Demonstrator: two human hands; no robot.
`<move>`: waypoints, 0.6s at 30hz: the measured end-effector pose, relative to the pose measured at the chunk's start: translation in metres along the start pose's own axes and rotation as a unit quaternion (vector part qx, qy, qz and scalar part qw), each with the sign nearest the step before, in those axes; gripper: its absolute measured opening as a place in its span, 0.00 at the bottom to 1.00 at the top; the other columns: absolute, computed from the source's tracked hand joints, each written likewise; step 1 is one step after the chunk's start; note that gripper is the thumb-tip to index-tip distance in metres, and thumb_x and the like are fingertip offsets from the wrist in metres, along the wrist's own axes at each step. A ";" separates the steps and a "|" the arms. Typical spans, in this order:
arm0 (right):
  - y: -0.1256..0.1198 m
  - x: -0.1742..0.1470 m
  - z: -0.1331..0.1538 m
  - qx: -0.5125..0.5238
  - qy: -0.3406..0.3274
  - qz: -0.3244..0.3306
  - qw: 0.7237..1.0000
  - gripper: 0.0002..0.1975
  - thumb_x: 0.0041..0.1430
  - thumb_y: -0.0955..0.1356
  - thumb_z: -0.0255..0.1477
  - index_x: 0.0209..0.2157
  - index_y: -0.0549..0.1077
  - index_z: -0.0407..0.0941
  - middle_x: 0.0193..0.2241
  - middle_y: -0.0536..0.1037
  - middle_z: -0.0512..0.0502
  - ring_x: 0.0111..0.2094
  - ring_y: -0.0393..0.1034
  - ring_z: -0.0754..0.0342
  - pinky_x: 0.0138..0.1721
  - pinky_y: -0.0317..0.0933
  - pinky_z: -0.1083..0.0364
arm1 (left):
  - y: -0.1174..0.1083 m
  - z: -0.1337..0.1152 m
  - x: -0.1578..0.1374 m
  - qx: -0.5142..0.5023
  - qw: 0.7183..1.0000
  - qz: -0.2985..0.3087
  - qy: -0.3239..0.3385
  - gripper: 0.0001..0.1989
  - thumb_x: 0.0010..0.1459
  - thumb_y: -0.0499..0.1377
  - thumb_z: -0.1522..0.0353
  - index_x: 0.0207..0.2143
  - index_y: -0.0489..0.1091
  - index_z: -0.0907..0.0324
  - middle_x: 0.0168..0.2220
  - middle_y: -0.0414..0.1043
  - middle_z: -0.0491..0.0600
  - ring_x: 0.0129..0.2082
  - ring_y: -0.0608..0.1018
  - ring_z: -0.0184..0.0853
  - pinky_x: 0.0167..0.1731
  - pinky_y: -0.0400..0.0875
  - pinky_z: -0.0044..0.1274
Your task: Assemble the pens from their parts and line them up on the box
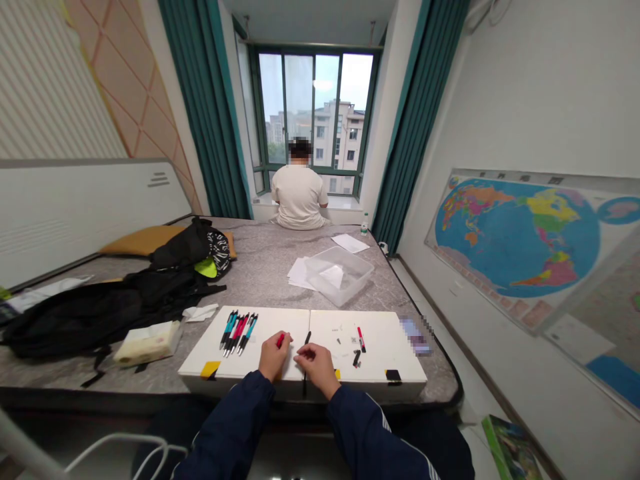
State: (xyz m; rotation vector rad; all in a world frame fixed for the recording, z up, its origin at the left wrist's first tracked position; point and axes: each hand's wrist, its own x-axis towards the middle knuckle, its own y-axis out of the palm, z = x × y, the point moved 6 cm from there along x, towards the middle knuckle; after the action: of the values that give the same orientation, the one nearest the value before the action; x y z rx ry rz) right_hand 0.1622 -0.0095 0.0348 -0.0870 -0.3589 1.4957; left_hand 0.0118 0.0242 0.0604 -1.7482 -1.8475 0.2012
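My left hand (pixel 275 356) is closed round a small red pen part (pixel 281 340), whose end shows between the fingers. Beside it, my right hand (pixel 317 365) has its thumb and fingers pinched together; whatever may be between them is too small to tell. A black pen part (pixel 308 337) shows just beyond the right fingertips, over the seam of the white board (pixel 280 317). Several blue and red pens (pixel 240 332) lie in a group to the left. On the right half are a red and black pen piece (pixel 361 339), black pieces (pixel 357 359) and tiny loose parts (pixel 339 341).
A clear plastic box (pixel 345 283) and white papers (pixel 299 272) lie beyond the board. Left are a tissue pack (pixel 149 343) and a black backpack (pixel 100 310). A blurred phone-like object (pixel 415 335) is at right. A person in a white shirt (pixel 299 197) sits facing the window.
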 end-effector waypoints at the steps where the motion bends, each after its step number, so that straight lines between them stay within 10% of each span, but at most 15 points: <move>1: -0.001 0.001 -0.001 0.007 0.006 0.005 1.000 0.04 0.47 0.72 0.30 0.28 0.77 0.46 0.22 0.76 0.50 0.25 0.70 0.52 0.30 0.64 0.54 | 0.000 0.000 -0.001 -0.011 1.000 0.001 -0.006 0.22 0.62 0.47 0.54 0.26 0.71 0.58 0.21 0.71 0.46 0.25 0.74 0.35 0.31 0.68 0.24; 18: -0.002 -0.002 0.002 0.041 -0.002 0.017 0.999 0.08 0.50 0.72 0.32 0.31 0.77 0.42 0.27 0.79 0.47 0.29 0.71 0.54 0.33 0.64 0.57 | 0.010 -0.002 -0.002 0.057 0.996 -0.010 0.071 0.15 0.58 0.54 0.64 0.47 0.68 0.58 0.29 0.70 0.45 0.28 0.73 0.32 0.34 0.69 0.24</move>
State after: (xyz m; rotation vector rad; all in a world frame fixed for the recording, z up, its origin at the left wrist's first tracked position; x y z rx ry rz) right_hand 0.1637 -0.0121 0.0372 -0.0245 -0.3003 1.5421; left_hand 0.0211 0.0226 0.0567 -1.6223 -1.7172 0.1655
